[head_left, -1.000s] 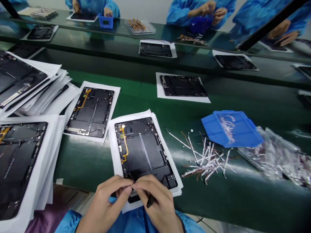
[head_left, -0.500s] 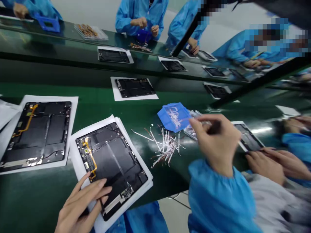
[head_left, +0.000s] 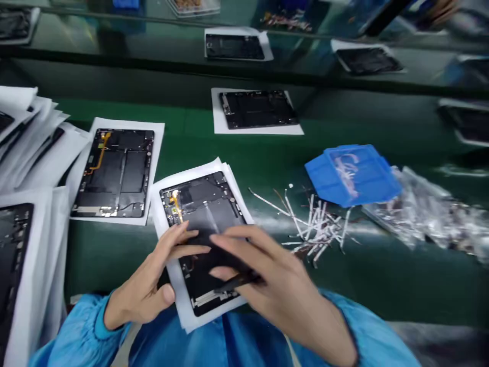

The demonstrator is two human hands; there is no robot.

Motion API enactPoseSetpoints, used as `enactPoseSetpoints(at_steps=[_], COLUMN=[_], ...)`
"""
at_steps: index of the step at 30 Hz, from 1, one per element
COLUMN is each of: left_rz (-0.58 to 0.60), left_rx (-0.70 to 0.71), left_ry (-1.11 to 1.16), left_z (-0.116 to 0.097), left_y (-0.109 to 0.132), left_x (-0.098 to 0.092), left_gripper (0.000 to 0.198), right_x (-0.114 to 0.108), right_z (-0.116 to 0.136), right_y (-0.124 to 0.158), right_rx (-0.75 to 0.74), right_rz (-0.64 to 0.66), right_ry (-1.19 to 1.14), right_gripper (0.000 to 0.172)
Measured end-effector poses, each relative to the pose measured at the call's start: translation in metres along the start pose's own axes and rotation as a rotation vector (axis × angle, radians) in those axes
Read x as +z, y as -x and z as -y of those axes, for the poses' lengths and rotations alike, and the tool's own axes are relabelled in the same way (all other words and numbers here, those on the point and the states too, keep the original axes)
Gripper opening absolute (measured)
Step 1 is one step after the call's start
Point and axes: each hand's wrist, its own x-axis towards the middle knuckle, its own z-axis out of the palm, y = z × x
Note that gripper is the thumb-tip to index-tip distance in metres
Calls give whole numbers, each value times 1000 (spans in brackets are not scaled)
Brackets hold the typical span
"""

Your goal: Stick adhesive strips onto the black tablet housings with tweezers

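An opened tablet (head_left: pixel 202 214), black inside with an orange flex cable (head_left: pixel 176 201) at its upper left, lies tilted on white sheets (head_left: pixel 191 178) before me. Over its left edge my left hand (head_left: pixel 153 275) is open, fingers stretched across the tablet. My right hand (head_left: pixel 267 270), blurred, is above the lower right part, curled round a slim black pointed tool (head_left: pixel 239 280). The tool's tip is over the lower part of the tablet; contact cannot be made out. Right of the tablet lies a loose heap of thin white strips (head_left: pixel 319 224).
A blue plastic bin (head_left: pixel 355 176) with some strips stands behind the heap, beside clear plastic bags (head_left: pixel 428 209). Another opened tablet (head_left: pixel 118 173) is at left, near stacked papers and tablets (head_left: pixel 42 148). One more tablet (head_left: pixel 257 109) lies farther back, below a raised shelf (head_left: pixel 160 38).
My right hand has come from beside the blue bin to above the tablet, where the black tool now shows. My left hand stays at the tablet. The view has turned downward and left.
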Motion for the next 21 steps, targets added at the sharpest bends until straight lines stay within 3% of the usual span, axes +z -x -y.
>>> enactPoseSetpoints(at_steps=[2, 4, 7, 10, 13, 15, 17, 21], left_rz=[17, 57, 117, 39, -125, -179, -166, -129], left_rx=[-26, -34, 34, 131, 132, 132, 151, 195], left_ry=[26, 40, -53, -342, -608, -656, -656, -728], left_z=[-6, -9, -4, 7, 12, 11, 8, 6], left_y=[-2, -3, 1, 9, 17, 20, 20, 20], left_x=[-2, -3, -4, -6, -8, -9, -7, -2], left_gripper=[82, 83, 88, 86, 51, 27, 18, 19], right_x=[25, 36, 38, 37, 39, 40, 42, 45], right_z=[13, 13, 3, -7, -16, -23, -29, -38], right_y=[-6, -14, -21, -27, -35, -40, -43, -45], right_rx=[-31, -40, -71, -92, -63, -47, -35, 12], right_rz=[126, 166, 174, 111, 71, 76, 65, 22], right_ry=[-122, -208, -314, -405, -387, -355, -335, -319], right_gripper=[29, 23, 20, 21, 23, 24, 24, 18])
